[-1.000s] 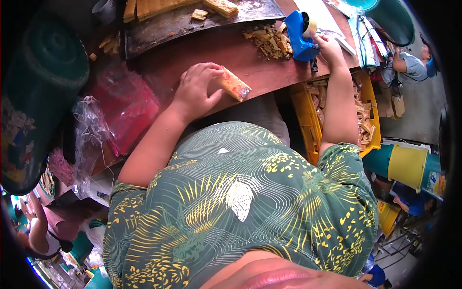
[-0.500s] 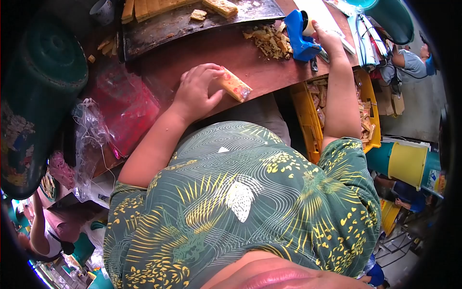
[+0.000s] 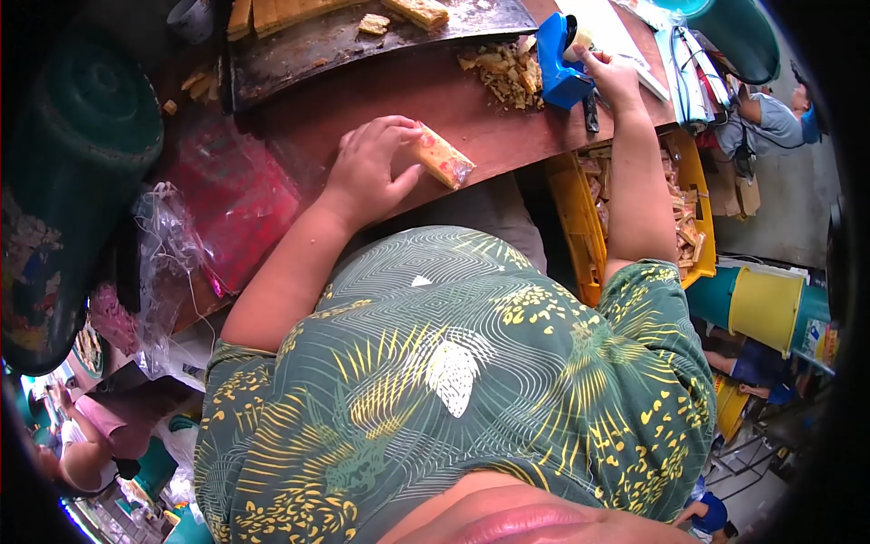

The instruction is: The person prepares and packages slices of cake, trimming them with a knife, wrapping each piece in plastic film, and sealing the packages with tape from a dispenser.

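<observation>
My left hand [image 3: 372, 168] is closed round the near end of a plastic-wrapped pastry bar [image 3: 442, 156], which lies at the front edge of the brown table [image 3: 381, 100]. The bar is golden with red print on its wrapper, and its right end sticks out past my fingers. Farther right, my right hand [image 3: 612, 77] is at a blue tape dispenser [image 3: 560, 68], with thumb and fingers pinched on the tape [image 3: 580, 38] by its roll. The strip itself is too small to make out. A heap of pastry crumbs [image 3: 503, 74] lies just left of the dispenser.
A dark baking tray [image 3: 362, 54] with pastry slabs stands at the back. Below the table's right side is a yellow crate [image 3: 580, 213] of wrapped bars. Red plastic [image 3: 231, 177] and a large green bin [image 3: 82, 181] are on the left. Other people work nearby.
The blue dispenser has tipped and turned slightly, and my right hand has shifted a little lower and left against its roll. My left hand and the bar have hardly moved.
</observation>
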A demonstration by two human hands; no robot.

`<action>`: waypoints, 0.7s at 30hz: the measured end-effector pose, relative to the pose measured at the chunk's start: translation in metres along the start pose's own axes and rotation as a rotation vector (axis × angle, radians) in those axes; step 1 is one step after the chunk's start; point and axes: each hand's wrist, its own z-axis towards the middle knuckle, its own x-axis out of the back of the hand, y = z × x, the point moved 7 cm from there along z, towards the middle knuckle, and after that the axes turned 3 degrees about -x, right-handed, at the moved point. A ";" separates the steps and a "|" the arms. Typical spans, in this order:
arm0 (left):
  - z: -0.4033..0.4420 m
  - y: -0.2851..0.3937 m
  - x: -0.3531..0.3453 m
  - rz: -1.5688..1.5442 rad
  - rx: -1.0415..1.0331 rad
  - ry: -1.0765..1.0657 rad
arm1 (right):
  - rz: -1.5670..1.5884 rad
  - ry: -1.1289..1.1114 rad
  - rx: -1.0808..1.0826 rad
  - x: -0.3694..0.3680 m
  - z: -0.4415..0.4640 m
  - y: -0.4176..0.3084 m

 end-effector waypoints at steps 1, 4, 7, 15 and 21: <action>0.000 0.000 0.000 0.002 0.000 -0.002 | -0.020 0.028 0.012 0.000 0.001 -0.003; 0.000 0.001 0.001 0.005 0.002 -0.004 | 0.003 0.109 0.013 0.001 0.003 -0.006; 0.000 0.000 0.000 0.000 0.001 0.003 | 0.130 0.095 0.000 -0.003 0.021 0.006; 0.000 -0.001 0.000 -0.022 0.003 -0.011 | 0.170 0.070 -0.117 0.000 0.027 -0.007; 0.002 0.002 0.001 -0.021 0.007 -0.011 | 0.459 0.023 -0.149 0.004 0.008 -0.008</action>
